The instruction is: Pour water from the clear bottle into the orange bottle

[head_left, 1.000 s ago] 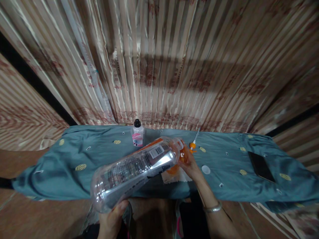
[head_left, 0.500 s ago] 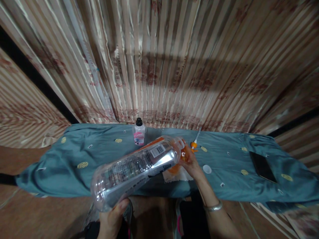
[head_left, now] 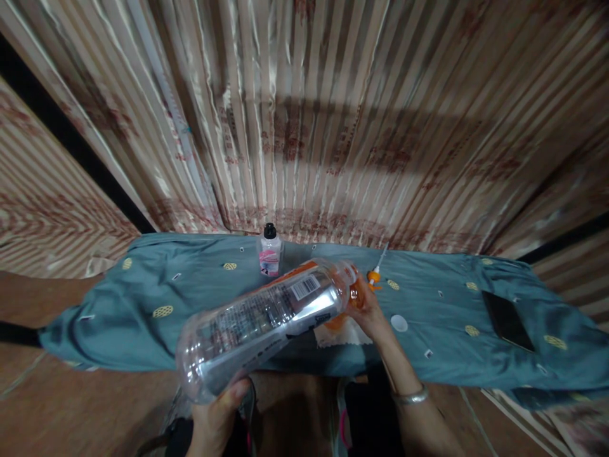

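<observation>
A large clear plastic bottle (head_left: 266,324) with a silver label and barcode lies tilted across the view, its mouth toward the right. My left hand (head_left: 217,409) is closed around the underside of its base. At the mouth, my right hand (head_left: 368,312) is wrapped around a small see-through orange bottle (head_left: 356,294), partly hidden behind the fingers and the big bottle's neck. Below them lies a white paper napkin (head_left: 347,336) with an orange patch on it. Just past my right hand is an orange and white pump top (head_left: 373,277) with its tube pointing away.
A small bottle with a black cap and pink label (head_left: 269,255) stands at the back. A white round lid (head_left: 399,323) lies right of my right hand, and a black phone (head_left: 508,320) farther right. A teal patterned cloth (head_left: 114,317) covers the table; a striped curtain (head_left: 304,127) hangs behind.
The whole view has shifted a little, so things appear slightly farther right. Both hands keep their grips, and the large bottle stays tilted against the orange one.
</observation>
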`<action>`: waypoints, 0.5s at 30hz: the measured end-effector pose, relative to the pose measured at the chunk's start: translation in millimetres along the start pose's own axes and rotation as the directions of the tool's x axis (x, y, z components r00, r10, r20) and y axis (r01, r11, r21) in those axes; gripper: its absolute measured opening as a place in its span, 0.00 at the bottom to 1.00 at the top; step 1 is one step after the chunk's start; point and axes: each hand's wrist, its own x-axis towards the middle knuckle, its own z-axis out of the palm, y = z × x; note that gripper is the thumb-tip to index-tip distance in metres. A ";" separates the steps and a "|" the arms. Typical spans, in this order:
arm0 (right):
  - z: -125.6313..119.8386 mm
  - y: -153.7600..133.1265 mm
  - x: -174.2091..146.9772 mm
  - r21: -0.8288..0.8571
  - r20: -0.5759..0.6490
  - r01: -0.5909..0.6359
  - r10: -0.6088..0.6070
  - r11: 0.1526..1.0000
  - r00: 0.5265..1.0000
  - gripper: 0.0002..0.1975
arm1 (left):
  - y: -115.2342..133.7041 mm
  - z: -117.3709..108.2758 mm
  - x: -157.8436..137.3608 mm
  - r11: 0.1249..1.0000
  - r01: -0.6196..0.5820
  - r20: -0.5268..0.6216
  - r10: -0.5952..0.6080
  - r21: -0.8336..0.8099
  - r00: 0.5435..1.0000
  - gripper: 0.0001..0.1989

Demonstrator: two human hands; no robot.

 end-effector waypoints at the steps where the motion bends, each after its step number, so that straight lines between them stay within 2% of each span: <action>1: 0.2 -0.7 0.1 0.003 -0.001 0.000 0.000 1.000 1.000 0.43 | -2.2 -1.5 0.4 1.000 0.012 0.013 -0.012 -0.023 1.000 0.48; 7: 0.0 -2.8 0.7 -0.012 0.010 0.008 -0.007 1.000 1.000 0.43 | -7.3 -5.4 3.1 0.995 0.078 0.015 -0.077 -0.065 0.997 0.49; 11: 0.0 -3.1 0.2 0.001 0.002 -0.005 0.005 1.000 1.000 0.45 | 2.5 4.9 -2.0 1.000 0.025 -0.012 -0.025 0.009 1.000 0.48; 15: 0.4 -2.9 -0.6 0.010 0.003 -0.004 0.004 1.000 1.000 0.44 | 13.6 16.2 -4.5 0.998 -0.040 -0.017 0.041 0.051 0.999 0.48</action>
